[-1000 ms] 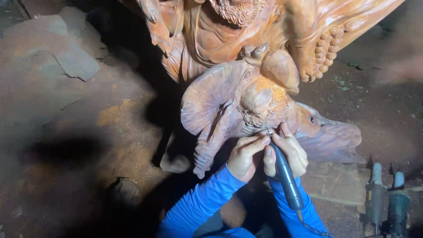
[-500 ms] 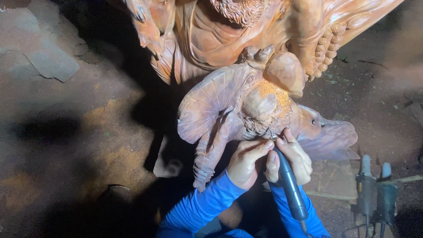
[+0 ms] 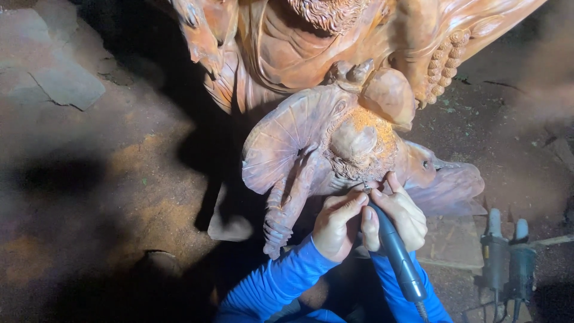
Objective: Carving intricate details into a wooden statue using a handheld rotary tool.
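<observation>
A large reddish-brown wooden carving (image 3: 335, 119) fills the upper middle, with an elephant head, a fanned ear and a trunk hanging down. Orange sawdust lies on the elephant's crown. My right hand (image 3: 399, 216) grips a dark grey rotary carving tool (image 3: 396, 251), its tip touching the wood just below the elephant's forehead. My left hand (image 3: 336, 222) rests against the carving and against the tool's front end, fingers curled around it. Both arms wear blue sleeves.
Dusty earth floor with flat stone slabs (image 3: 66, 84) at the upper left. Two grey power tools (image 3: 503, 257) stand at the lower right beside a flat board (image 3: 451, 242). Deep shadow covers the lower left.
The view has drifted slightly, so the carving sits a little further left. Both hands stay on the tool at the same spot on the elephant's head.
</observation>
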